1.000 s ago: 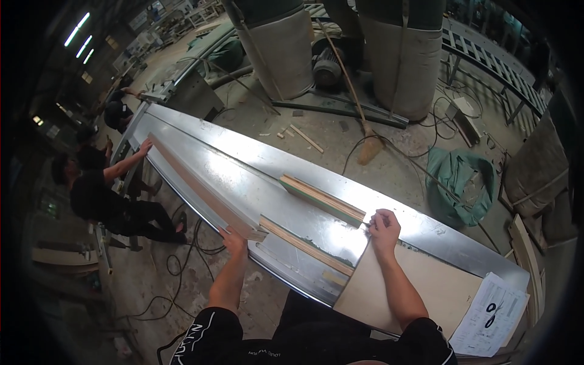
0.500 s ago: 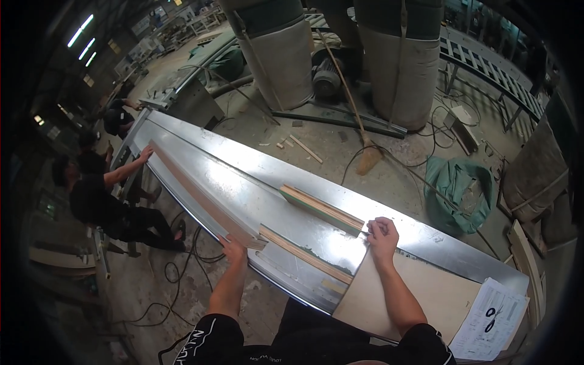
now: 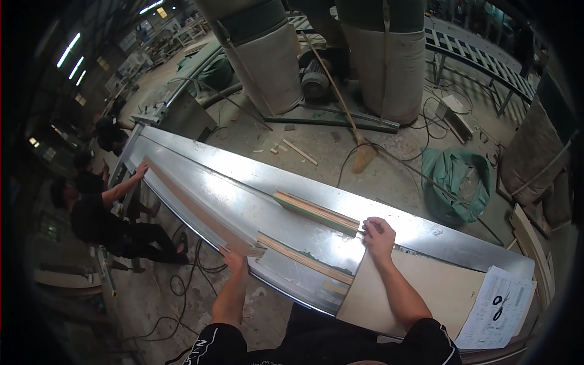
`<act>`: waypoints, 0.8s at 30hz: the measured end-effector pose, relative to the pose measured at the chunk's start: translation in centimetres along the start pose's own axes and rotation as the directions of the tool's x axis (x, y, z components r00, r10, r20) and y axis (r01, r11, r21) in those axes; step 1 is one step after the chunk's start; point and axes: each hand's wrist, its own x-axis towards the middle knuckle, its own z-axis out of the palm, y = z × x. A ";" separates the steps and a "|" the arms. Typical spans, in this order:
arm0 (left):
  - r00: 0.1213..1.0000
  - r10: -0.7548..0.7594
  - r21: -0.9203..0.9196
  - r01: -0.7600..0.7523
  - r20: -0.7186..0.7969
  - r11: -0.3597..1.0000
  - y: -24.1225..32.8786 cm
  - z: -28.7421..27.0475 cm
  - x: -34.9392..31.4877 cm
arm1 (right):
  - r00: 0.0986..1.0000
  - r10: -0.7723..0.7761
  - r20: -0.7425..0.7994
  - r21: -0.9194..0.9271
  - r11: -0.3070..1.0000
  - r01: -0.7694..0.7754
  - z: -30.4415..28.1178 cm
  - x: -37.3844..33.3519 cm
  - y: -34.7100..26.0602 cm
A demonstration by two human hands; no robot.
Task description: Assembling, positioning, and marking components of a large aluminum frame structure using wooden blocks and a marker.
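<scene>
A long brown-faced board [image 3: 198,204] lies lengthwise along the near edge of the metal machine table [image 3: 243,201]. My left hand [image 3: 233,258] grips its near end at the table's edge. My right hand [image 3: 378,236] is closed, fingertips pinched together, beside the right end of a stack of layered wood strips [image 3: 316,210]. What those fingers hold, if anything, is hidden. Between my hands, a second layered strip [image 3: 304,257] lies on the metal. Under my right forearm is a flat pale panel [image 3: 420,292], with a printed sheet [image 3: 496,310] on its right end.
At the left, a co-worker [image 3: 97,213] in dark clothes reaches a hand to the board's far end. Behind the table stand large dust bags [image 3: 389,73], a motor [image 3: 315,79], a broom [image 3: 364,155] and a green sack [image 3: 456,185]. Cables [image 3: 182,298] trail over the floor.
The view has shifted slightly. Both my hands keep nearly the same places at the board's end and beside the strips. The co-worker's hand stays at the board's far end.
</scene>
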 end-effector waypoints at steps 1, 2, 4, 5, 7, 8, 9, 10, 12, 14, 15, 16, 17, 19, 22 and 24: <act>0.997 0.078 -0.018 -0.078 -0.013 0.997 -0.8 0.0 0.2 | 1.000 0.003 0.012 -0.003 1.000 -0.003 0.1 0.0 -0.1; 0.987 0.155 -0.034 -0.156 -0.028 0.987 -1.4 -0.1 0.6 | 1.000 0.006 0.025 -0.007 1.000 -0.005 0.3 -0.1 -0.2; 0.993 0.122 -0.019 -0.122 0.004 0.992 -0.9 0.3 0.4 | 1.000 0.000 0.006 -0.012 1.000 0.000 0.1 0.0 -0.3; 0.996 0.082 -0.005 -0.082 0.028 0.997 -0.7 0.5 0.3 | 1.000 -0.005 -0.004 -0.019 1.000 0.005 0.0 0.0 -0.3; 0.990 0.142 -0.061 -0.140 0.020 0.988 -1.8 0.1 1.0 | 1.000 0.005 0.005 -0.011 1.000 -0.005 0.3 -0.1 -0.5; 0.980 0.198 -0.119 -0.196 0.013 0.974 -2.3 -0.1 1.4 | 1.000 0.013 0.012 -0.009 1.000 -0.013 0.5 -0.2 -0.5; 0.980 0.199 -0.117 -0.195 0.019 0.974 -1.8 0.0 1.1 | 1.000 0.013 0.007 -0.011 1.000 -0.013 0.4 -0.1 -0.4; 0.993 0.118 -0.096 -0.115 0.030 0.989 -0.7 0.2 0.5 | 1.000 0.007 0.005 -0.013 1.000 -0.007 0.2 -0.1 -0.3; 0.999 0.036 -0.074 -0.034 0.035 0.997 0.2 0.2 0.0 | 1.000 0.001 0.008 -0.014 1.000 0.000 -0.1 0.1 0.0; 1.000 0.019 -0.038 -0.018 0.022 0.999 0.2 -0.1 0.2 | 0.999 -0.021 0.036 -0.045 0.999 0.022 -0.1 0.1 0.2; 1.000 0.018 -0.038 -0.017 0.021 0.999 0.1 -0.1 0.2 | 0.999 -0.020 0.037 -0.045 0.999 0.022 0.0 0.0 0.0; 0.999 0.038 -0.060 -0.037 0.028 0.998 -0.1 -0.1 0.2 | 0.999 -0.013 0.030 -0.055 0.998 0.014 0.2 -0.1 -0.3; 0.998 0.059 -0.081 -0.056 0.035 0.995 -0.2 -0.2 0.2 | 1.000 -0.005 0.023 -0.064 0.998 0.007 0.3 -0.2 -0.5; 0.999 0.044 -0.058 -0.043 0.016 0.997 -0.2 -0.1 0.4 | 1.000 -0.007 0.026 -0.052 0.999 0.009 0.3 -0.1 -0.2; 1.000 0.021 -0.015 -0.021 0.008 1.000 0.5 -0.1 -0.1 | 1.000 -0.012 0.021 -0.058 0.998 0.013 0.1 -0.1 -0.2; 1.000 0.012 0.002 -0.012 0.006 1.000 0.4 -0.2 -0.1 | 1.000 -0.012 0.025 -0.069 0.998 0.014 0.2 -0.3 -0.2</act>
